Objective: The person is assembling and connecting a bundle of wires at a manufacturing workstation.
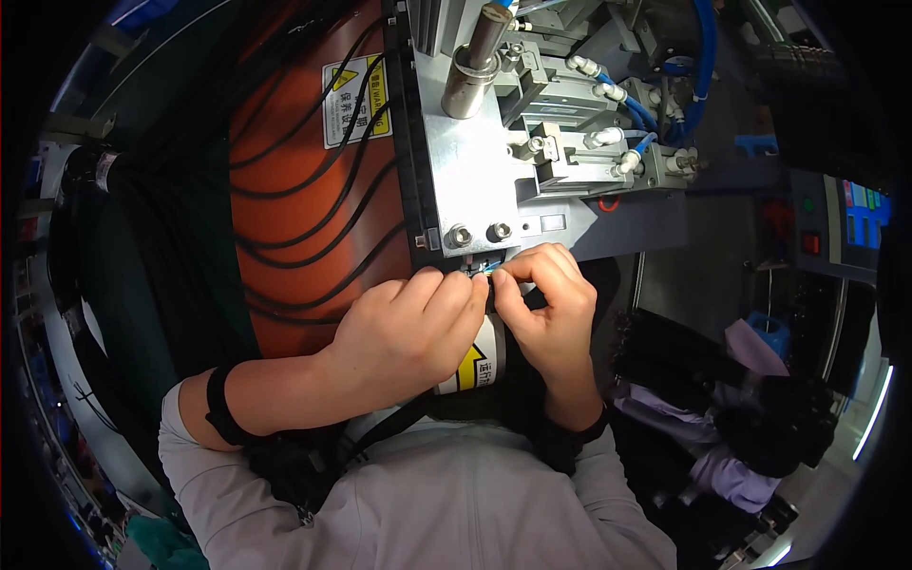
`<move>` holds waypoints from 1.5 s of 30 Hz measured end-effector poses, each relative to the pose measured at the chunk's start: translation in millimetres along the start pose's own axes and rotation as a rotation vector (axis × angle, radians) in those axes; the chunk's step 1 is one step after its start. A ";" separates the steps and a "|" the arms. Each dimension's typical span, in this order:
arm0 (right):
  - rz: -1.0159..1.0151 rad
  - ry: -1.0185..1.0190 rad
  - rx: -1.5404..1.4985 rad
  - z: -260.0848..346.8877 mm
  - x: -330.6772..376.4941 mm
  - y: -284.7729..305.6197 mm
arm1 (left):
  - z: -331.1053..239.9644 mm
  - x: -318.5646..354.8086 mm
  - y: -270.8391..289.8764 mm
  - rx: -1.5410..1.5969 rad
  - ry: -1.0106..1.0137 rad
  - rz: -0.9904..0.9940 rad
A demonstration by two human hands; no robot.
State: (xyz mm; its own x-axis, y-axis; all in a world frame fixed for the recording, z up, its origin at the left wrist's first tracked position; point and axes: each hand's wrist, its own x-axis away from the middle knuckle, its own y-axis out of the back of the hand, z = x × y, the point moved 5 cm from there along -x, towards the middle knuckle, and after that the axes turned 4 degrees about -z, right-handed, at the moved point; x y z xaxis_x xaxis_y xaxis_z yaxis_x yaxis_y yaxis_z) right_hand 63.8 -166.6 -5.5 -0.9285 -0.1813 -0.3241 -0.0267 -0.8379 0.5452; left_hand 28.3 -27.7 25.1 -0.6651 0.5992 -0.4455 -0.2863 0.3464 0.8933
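My left hand [408, 328] and my right hand [546, 299] meet fingertip to fingertip just below a grey metal plate [470, 180] of a machine. Between the fingertips sits a tiny part with a blue tip [480, 271]; both hands pinch at it, and most of it is hidden. Two bolt heads [478, 233] stand right above the fingers. A steel cylinder [475, 62] rises from the plate. Under my hands lies a white label with a yellow arrow [480, 361].
An orange panel [304, 199] crossed by several black cables lies to the left. Pneumatic blocks with blue hoses [627, 114] sit to the upper right. A control box with a red button [836, 233] stands at the right. Black and purple items [731, 399] rest lower right.
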 end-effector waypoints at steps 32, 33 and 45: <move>-0.258 -0.295 -0.475 -17.8 16.4 -5.5 | 2.4 25.6 15.6 -0.262 0.236 0.136; -0.273 -0.222 -0.484 -5.1 15.0 4.0 | 3.8 27.3 15.7 -0.194 0.242 0.176; 0.897 -0.142 -0.484 140.8 8.6 -178.4 | 175.8 183.0 105.8 -0.061 0.923 -0.410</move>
State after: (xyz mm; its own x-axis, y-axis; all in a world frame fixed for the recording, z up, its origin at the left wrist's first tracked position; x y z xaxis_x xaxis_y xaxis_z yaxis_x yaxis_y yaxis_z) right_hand 8.4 53.8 3.3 -0.5695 -0.8061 0.1605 0.8209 -0.5478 0.1614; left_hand -2.5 245.5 27.7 -0.7733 -0.3593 -0.5224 -0.6303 0.3470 0.6944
